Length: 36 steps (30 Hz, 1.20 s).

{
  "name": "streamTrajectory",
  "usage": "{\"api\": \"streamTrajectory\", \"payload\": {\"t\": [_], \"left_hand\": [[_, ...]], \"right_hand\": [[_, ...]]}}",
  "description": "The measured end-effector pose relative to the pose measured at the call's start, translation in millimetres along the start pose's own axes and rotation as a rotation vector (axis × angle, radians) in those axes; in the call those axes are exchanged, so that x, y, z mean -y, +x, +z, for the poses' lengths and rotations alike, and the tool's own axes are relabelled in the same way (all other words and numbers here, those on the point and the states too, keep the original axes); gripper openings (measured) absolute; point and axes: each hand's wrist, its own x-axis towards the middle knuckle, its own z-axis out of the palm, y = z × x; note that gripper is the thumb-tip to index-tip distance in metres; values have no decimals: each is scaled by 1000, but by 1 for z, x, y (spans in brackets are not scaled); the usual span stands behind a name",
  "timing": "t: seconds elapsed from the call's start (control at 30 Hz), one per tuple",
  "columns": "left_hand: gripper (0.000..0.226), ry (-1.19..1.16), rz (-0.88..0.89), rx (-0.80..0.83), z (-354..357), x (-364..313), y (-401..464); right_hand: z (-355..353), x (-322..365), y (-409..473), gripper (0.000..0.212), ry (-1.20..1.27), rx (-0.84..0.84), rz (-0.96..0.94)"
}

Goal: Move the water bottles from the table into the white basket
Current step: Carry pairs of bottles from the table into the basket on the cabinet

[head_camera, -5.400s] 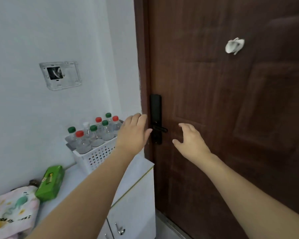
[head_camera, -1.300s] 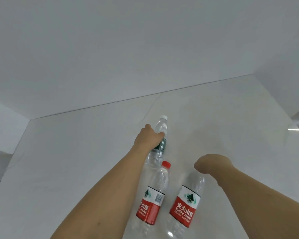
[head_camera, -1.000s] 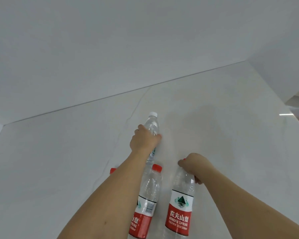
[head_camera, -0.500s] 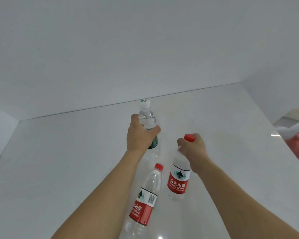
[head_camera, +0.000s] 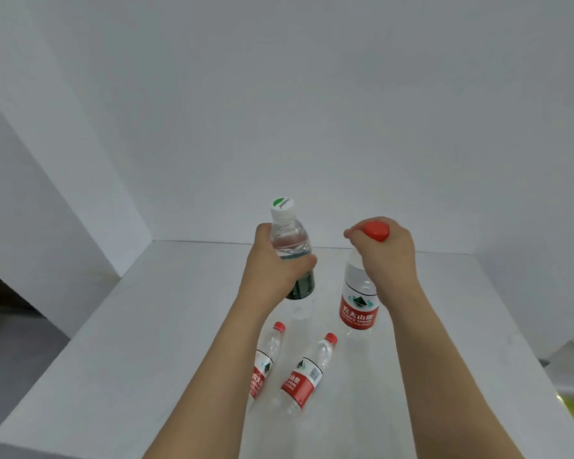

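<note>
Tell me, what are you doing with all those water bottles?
A person is picking up two bottles at once. The left hand grips a white-capped bottle round its body, and the right hand holds a red-capped bottle by its neck. Two more red-capped bottles lie on their sides on the white table. The basket they go into is not in view.

White cap (head_camera: 282, 207): "Cestbon"; red label (head_camera: 358, 312): "农夫山泉 NONGFU SPRING"

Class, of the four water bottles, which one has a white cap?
The green-label bottle gripped by the left hand; the other three have red caps.
</note>
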Motion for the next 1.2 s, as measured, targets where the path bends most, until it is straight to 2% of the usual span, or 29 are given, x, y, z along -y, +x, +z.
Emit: {"api": "streamTrajectory", "payload": {"t": [0.23,0.37,0.6,0.73,0.9,1.2], "left_hand": [[63,-58,27,-29,-104,-17,-41],[65,-57,38,-48,-180,-5,-52],[60,-21,38,-130,-339,37,-74],[65,14,15,-161,-422,59,-88],[60,15,9,-255,-502,80,-89],[67,58,-9,-391,-636,126,-45]], "right_hand": [[60,63,-66,6,119,18,-52],[130,90,-104,15,165,20,-67],[269,124,-177,17,303,46,-52],[340,141,-220,18,337,110,-73],[424,166,-255,18,325,230,-83],[589,187,-279,21,349,368,-105]]}}
